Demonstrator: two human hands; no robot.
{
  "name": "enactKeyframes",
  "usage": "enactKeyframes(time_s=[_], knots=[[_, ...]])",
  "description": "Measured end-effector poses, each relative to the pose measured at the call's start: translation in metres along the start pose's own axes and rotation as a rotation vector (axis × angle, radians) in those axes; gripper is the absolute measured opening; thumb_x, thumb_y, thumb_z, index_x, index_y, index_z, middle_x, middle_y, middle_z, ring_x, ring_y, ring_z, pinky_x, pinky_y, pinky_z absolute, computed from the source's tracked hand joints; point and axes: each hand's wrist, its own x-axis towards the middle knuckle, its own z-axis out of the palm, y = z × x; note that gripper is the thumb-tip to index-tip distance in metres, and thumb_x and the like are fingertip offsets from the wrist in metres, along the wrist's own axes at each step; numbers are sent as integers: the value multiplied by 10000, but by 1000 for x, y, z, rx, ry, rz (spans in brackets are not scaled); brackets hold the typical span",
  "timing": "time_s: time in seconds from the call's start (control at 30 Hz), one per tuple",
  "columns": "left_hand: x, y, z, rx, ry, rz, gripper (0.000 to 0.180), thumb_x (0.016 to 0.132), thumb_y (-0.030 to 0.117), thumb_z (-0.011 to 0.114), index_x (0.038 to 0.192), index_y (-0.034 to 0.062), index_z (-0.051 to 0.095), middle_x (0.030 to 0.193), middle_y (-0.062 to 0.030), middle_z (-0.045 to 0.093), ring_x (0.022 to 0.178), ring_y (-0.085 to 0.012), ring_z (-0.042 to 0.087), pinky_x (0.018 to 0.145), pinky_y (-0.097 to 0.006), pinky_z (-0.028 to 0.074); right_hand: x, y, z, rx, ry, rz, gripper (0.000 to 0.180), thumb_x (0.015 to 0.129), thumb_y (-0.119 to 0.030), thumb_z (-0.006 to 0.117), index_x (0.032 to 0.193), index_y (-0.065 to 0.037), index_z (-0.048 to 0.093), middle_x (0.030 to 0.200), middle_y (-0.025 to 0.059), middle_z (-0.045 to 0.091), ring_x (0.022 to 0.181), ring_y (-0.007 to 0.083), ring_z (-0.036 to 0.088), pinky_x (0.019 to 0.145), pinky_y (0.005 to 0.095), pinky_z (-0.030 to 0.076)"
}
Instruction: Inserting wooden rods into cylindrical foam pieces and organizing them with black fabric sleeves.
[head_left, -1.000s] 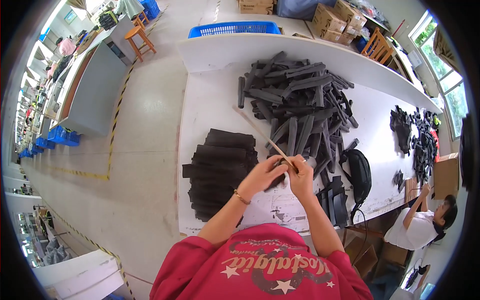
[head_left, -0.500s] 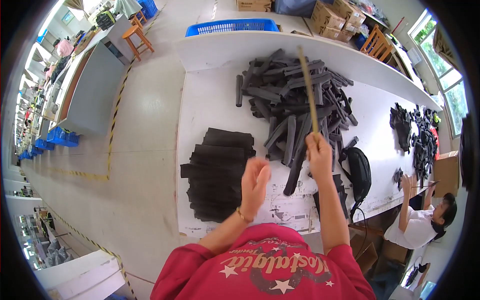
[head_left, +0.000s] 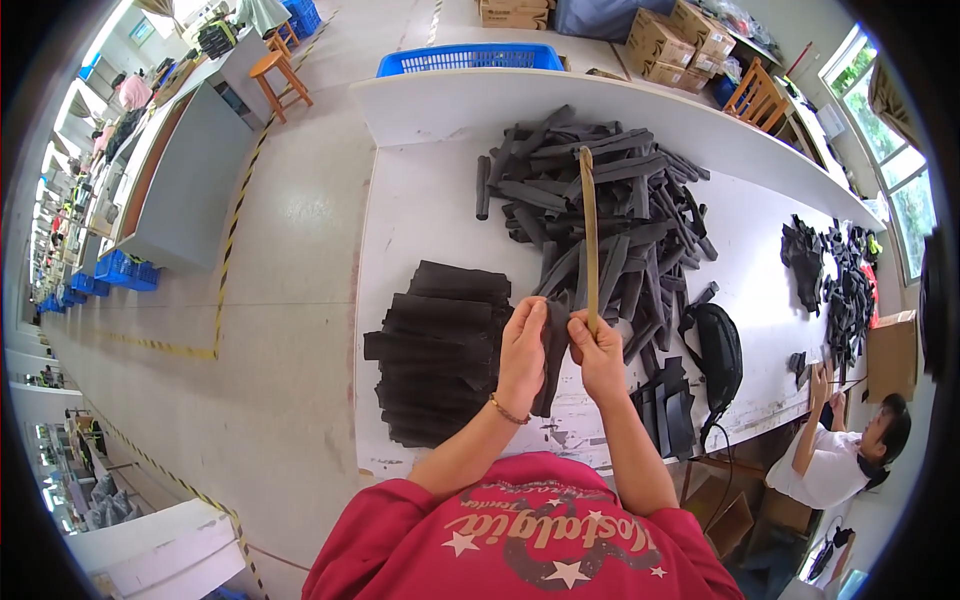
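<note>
My left hand [head_left: 521, 352] is closed on a dark fabric piece [head_left: 550, 372], long and narrow, hanging toward the near table edge. Close beside it, my right hand [head_left: 599, 362] grips the lower end of a thin wooden stick [head_left: 590, 225]; the stick points away from me over the pile. Whether the right fingers also pinch the fabric's edge I cannot tell. To the left of my hands lies a neat stack of flattened black fabric pieces [head_left: 435, 355]. Beyond them spreads a loose heap of dark rolled fabric tubes [head_left: 625, 190].
A black pouch [head_left: 717, 345] with a cord lies right of the heap, by some flat dark pieces [head_left: 665, 405]. A raised white board [head_left: 440, 105] borders the table's far side, a blue basket [head_left: 470, 58] behind it. At right a co-worker [head_left: 825, 460] handles black pieces.
My left hand has moved right and forward and taken hold of the fabric piece. My right hand, with the stick, has come left and nearer, beside it.
</note>
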Motion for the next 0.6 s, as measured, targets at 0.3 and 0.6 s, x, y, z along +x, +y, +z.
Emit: enactKeyframes(time_s=[0.3,0.6], knots=[[16,4,-5,22,197,-92,302,970,260,507,751,70,590,654,71,468,594,-21,391,527,-191,313,-8,7,13,-183,-30,-98,166,971,-186,525,915,-37,573,648,-89,394,548,7,320,479,188,258],[6,6,-9,184,72,13,209,959,198,485,952,49,632,846,-3,597,740,-57,534,625,-194,429,-11,12,14,-351,13,-150,143,941,-142,563,897,-6,571,649,-51,425,585,68,369,522,240,321]])
